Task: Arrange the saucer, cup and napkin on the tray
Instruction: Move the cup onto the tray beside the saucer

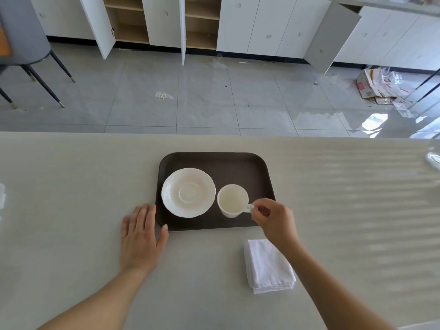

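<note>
A dark brown tray (233, 163) lies on the pale table. On its left half sits a white saucer (188, 192) with a scalloped rim. Just right of the saucer stands an empty white cup (232, 200), upright on the tray. My right hand (273, 217) pinches the cup's handle from the right. My left hand (140, 236) rests flat on the table with fingers spread, its thumb touching the tray's near left corner. A folded white napkin (269, 265) lies on the table, off the tray, near its front right corner and under my right forearm.
The pale table (71, 186) ends at a far edge, beyond which is grey tiled floor. White cabinets with open doors line the back wall. A grey chair (23, 44) stands at far left, and cardboard litter (376, 86) lies at right.
</note>
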